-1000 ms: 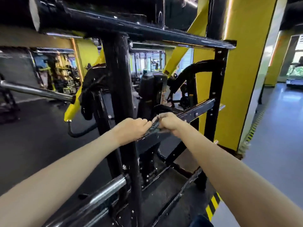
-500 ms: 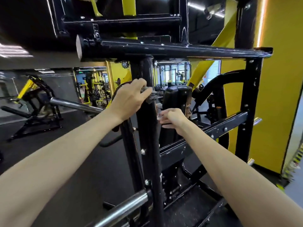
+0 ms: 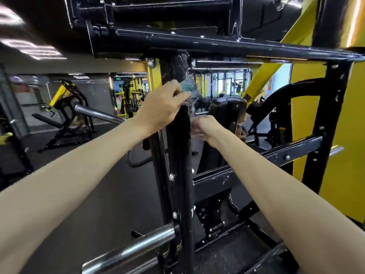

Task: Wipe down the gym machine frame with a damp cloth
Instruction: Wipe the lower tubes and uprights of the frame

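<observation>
The black gym machine frame fills the view, with a thick upright post (image 3: 177,159) in the middle and a horizontal top beam (image 3: 227,46) above it. My left hand (image 3: 162,107) grips a grey-blue cloth (image 3: 187,91) and presses it against the upper part of the post, just under the beam. My right hand (image 3: 205,127) hovers to the right of the post, lower than the left, blurred, with its fingers loosely curled and nothing visible in them. A sloping black crossbar (image 3: 256,165) runs from the post toward the right upright (image 3: 324,125).
A chrome bar (image 3: 128,252) sticks out at the bottom left and another chrome bar (image 3: 98,114) crosses behind my left arm. A black padded seat back (image 3: 227,111) stands behind the post. A yellow pillar (image 3: 345,155) is on the right; other yellow-black machines (image 3: 65,107) stand far left.
Both hands left the sloping crossbar. My left hand carried the cloth up the upright post to just under the top beam. My right hand let go and hangs beside the post.
</observation>
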Demonstrator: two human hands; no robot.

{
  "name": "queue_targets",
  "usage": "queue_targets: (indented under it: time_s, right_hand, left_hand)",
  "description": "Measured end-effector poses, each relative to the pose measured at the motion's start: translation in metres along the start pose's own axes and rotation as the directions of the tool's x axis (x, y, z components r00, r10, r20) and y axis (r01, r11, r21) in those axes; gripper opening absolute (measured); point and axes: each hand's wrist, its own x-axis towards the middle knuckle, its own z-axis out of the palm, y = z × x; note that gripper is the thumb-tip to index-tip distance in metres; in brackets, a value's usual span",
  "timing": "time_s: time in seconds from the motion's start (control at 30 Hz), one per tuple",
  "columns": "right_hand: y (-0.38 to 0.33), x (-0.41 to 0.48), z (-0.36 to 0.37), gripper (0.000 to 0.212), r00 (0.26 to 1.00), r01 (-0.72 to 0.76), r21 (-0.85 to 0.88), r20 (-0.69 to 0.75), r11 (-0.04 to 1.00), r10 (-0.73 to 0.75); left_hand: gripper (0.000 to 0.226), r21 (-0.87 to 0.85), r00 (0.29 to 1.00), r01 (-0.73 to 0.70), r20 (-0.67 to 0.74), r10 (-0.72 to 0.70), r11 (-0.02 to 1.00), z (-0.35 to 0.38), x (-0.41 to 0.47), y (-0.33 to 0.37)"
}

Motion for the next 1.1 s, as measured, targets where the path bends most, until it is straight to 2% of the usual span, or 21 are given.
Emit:
queue_targets:
  time_s: [0.03,0.1,0.2,0.23,0.27,0.33,0.4,0.43,0.47,0.5,0.53,0.6,0.63,0.7,0.8,0.87,0.9,0.93,1.0,1.03,1.1]
  right_hand:
    - [0.000,0.005,-0.002,0.031,1.000,0.002,0.010,0.015,1.000,-0.002]
    - [0.000,0.013,-0.007,0.030,0.999,-0.004,0.043,0.053,0.999,0.002]
    - [0.000,0.017,-0.016,0.015,0.991,-0.019,0.005,0.134,1.000,0.018]
    - [-0.001,0.017,-0.018,0.017,0.985,-0.017,-0.006,0.170,1.000,0.018]
    - [-0.003,0.016,-0.020,0.019,0.980,-0.004,-0.029,0.199,1.000,0.010]
    - [-0.007,0.018,-0.023,0.025,0.976,0.032,-0.054,0.215,0.998,-0.019]
    - [-0.007,0.022,-0.024,0.029,0.979,0.034,-0.006,0.204,0.999,-0.032]
    - [-0.006,0.023,-0.023,0.028,0.978,0.032,0.025,0.207,0.999,-0.036]
    - [-0.005,0.023,-0.022,0.025,0.975,0.027,0.057,0.221,0.998,-0.039]
    - [-0.004,0.023,-0.021,0.024,0.970,0.016,0.081,0.241,0.997,-0.036]
    - [-0.001,0.024,-0.021,0.025,0.965,-0.003,0.095,0.260,0.995,-0.022]
    - [0.004,0.030,-0.021,0.031,0.955,-0.041,0.095,0.297,0.995,0.011]
    - [0.004,0.031,-0.022,0.033,0.950,-0.047,0.106,0.311,0.993,0.012]
    - [0.001,0.033,-0.025,0.030,0.947,-0.042,0.135,0.320,0.990,-0.003]
    - [-0.002,0.038,-0.026,0.036,0.933,0.003,0.133,0.357,0.991,-0.051]
    - [-0.005,0.036,-0.022,0.039,0.932,0.011,0.158,0.357,0.987,-0.068]
    - [-0.006,0.035,-0.021,0.040,0.934,0.016,0.171,0.350,0.985,-0.076]
    - [-0.006,0.034,-0.019,0.039,0.935,0.018,0.181,0.346,0.983,-0.081]
    - [-0.007,0.031,-0.017,0.031,0.938,0.014,0.196,0.338,0.980,-0.081]
    - [-0.007,0.031,-0.016,0.027,0.937,0.010,0.200,0.340,0.980,-0.079]
    - [-0.007,0.030,-0.016,0.023,0.928,0.018,0.223,0.359,0.975,-0.099]
  left_hand:
    - [0.025,-0.003,0.999,-0.019,0.039,0.019,1.000,0.004,-0.003,0.005]
    - [0.025,-0.023,0.974,-0.155,0.165,0.157,0.988,0.017,-0.022,0.022]
    - [0.031,-0.100,0.841,-0.416,0.337,0.424,0.904,0.023,-0.055,0.044]
    - [0.030,-0.092,0.809,-0.457,0.372,0.456,0.885,0.020,-0.054,0.044]
    - [0.028,-0.054,0.808,-0.472,0.373,0.456,0.880,0.018,-0.047,0.041]
    - [0.024,0.038,0.891,-0.365,0.304,0.337,0.930,0.013,-0.025,0.029]
    - [0.023,0.069,0.983,-0.103,0.157,0.091,0.992,0.010,-0.006,0.018]
    - [0.025,0.044,0.994,0.020,0.110,-0.025,0.999,0.010,-0.003,0.019]
    - [0.027,0.021,0.994,0.067,0.087,-0.069,0.998,0.014,-0.005,0.024]
    - [0.027,0.014,0.994,0.035,0.104,-0.036,0.999,0.019,-0.011,0.031]
    - [0.024,0.010,0.984,-0.064,0.166,0.061,0.998,0.024,-0.019,0.038]
    - [0.019,0.003,0.915,-0.270,0.313,0.256,0.963,0.022,-0.030,0.045]
    - [0.018,0.005,0.896,-0.305,0.340,0.285,0.952,0.017,-0.026,0.041]
    - [0.018,0.040,0.934,-0.240,0.283,0.219,0.970,0.008,-0.007,0.025]
    - [0.019,0.124,0.997,-0.044,0.066,0.036,0.991,-0.003,0.029,0.001]
    - [0.021,0.109,0.990,0.134,-0.064,-0.128,0.985,-0.002,0.044,-0.002]
    - [0.020,0.100,0.981,0.177,-0.098,-0.168,0.979,0.002,0.045,0.002]
    - [0.018,0.106,0.986,0.150,-0.083,-0.142,0.983,0.006,0.041,0.007]
    - [0.018,0.137,0.994,-0.063,0.093,0.050,0.989,0.005,0.029,0.014]
    - [0.019,0.135,0.974,-0.160,0.184,0.134,0.978,0.000,0.026,0.011]
    - [0.022,0.148,0.967,-0.183,0.205,0.150,0.972,-0.014,0.034,-0.005]
